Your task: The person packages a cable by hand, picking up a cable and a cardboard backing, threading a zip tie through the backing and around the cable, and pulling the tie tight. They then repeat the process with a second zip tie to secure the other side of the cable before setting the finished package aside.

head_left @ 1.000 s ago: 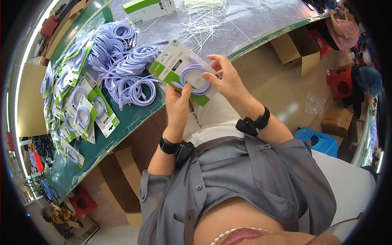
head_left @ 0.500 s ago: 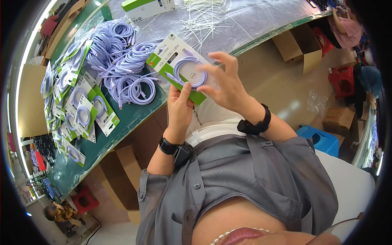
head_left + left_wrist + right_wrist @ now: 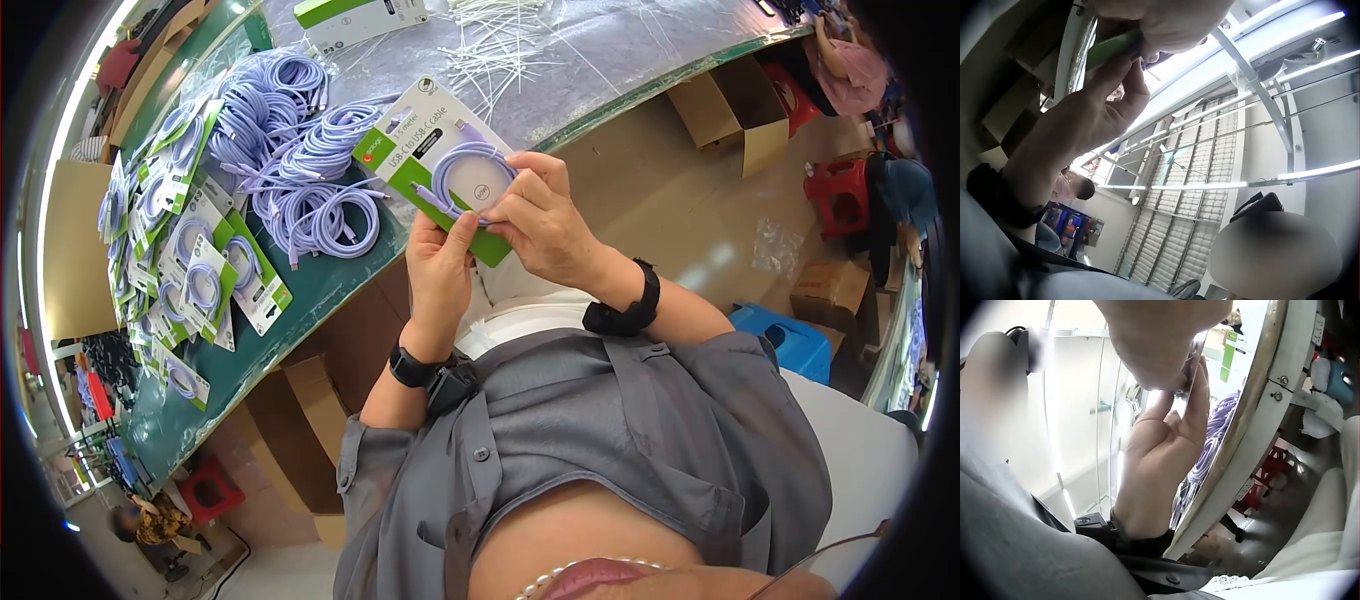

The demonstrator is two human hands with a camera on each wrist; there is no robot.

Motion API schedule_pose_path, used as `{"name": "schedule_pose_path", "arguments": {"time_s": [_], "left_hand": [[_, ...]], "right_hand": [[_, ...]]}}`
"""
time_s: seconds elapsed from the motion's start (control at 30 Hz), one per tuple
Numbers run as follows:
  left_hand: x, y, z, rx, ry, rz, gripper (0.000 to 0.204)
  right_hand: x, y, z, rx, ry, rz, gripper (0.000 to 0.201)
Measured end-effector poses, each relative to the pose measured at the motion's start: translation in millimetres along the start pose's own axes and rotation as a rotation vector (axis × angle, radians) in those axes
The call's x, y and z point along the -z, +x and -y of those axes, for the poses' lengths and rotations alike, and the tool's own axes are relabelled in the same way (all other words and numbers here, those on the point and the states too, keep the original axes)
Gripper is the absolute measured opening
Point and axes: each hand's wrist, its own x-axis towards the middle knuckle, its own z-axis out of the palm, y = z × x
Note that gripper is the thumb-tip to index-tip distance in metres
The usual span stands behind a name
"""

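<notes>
Held up at the near edge of the table (image 3: 630,60), the printed card (image 3: 462,178) looks light, thin and fairly stiff but easily creased, while its lilac cable (image 3: 437,180) seems smooth and springy, so the card's bare margins appear the best hold. By that same edge, the left hand (image 3: 440,270) pinches the card's lower border, thumb on the front, and the right hand (image 3: 545,220) curls closed over the cable's coil.

hands (image 3: 438,280) (image 3: 545,220) x2 | held pkg (image 3: 432,130) x1 | wristbands (image 3: 412,366) (image 3: 650,288) x2 | wht/grn box (image 3: 365,24) x1 | piled pkgs (image 3: 203,288): many, can't ct
</notes>
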Motion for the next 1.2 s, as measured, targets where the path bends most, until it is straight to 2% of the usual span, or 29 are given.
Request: {"name": "schedule_pose_path", "arguments": {"time_s": [0.17, 0.27, 0.33, 0.37, 0.4, 0.47, 0.5, 0.6, 0.67, 0.73, 0.8, 0.93, 1.0, 1.1, 1.2], "left_hand": [[4, -1, 2, 0.024, 0.083, 0.006, 0.028], [7, -3, 2, 0.030, 0.136, -0.006, 0.033], [15, -6, -6, -0.013, 0.164, -0.067, 0.035], [19, -7, -11, -0.033, 0.182, -0.080, 0.035], [22, -9, -20, -0.033, 0.151, -0.095, 0.034], [33, -13, -29, -0.035, 0.104, -0.150, 0.033], [39, -15, -31, -0.040, 0.133, -0.150, 0.034], [42, -16, -28, -0.038, 0.103, -0.188, 0.035], [41, -16, -22, -0.031, 0.094, -0.179, 0.035], [38, -15, -20, -0.037, 0.084, -0.191, 0.034], [44, -15, -21, -0.042, 0.084, -0.199, 0.033], [53, -14, -27, -0.108, 0.046, -0.173, 0.032], [54, -14, -26, -0.070, 0.027, -0.221, 0.032], [54, -16, -21, -0.055, 0.030, -0.228, 0.035], [53, -17, -19, -0.020, 0.014, -0.234, 0.038]], "right_hand": [[-9, -10, -17, 0.037, 0.138, 0.045, 0.015], [-7, -4, -17, 0.037, 0.126, 0.076, 0.026], [4, 15, -12, 0.078, 0.238, 0.131, 0.030], [8, 22, -19, 0.072, 0.155, 0.078, 0.035], [7, 28, -33, -0.035, 0.153, -0.028, 0.025], [9, 38, -70, -0.378, 0.239, -0.058, 0.015], [6, 41, -88, -0.381, 0.239, -0.059, 0.015], [0, 51, -139, -0.370, 0.056, -0.088, 0.009], [2, 58, -157, -0.277, -0.083, -0.111, 0.012], [3, 64, -169, -0.315, -0.123, -0.057, 0.015], [3, 73, -177, -0.231, -0.177, -0.023, 0.019], [3, 84, -173, -0.231, -0.219, 0.044, 0.019], [0, 88, -182, -0.133, -0.414, 0.147, 0.017], [3, 92, -186, -0.096, -0.365, 0.208, 0.012], [5, 92, -189, -0.068, -0.244, 0.179, 0.006]]}}
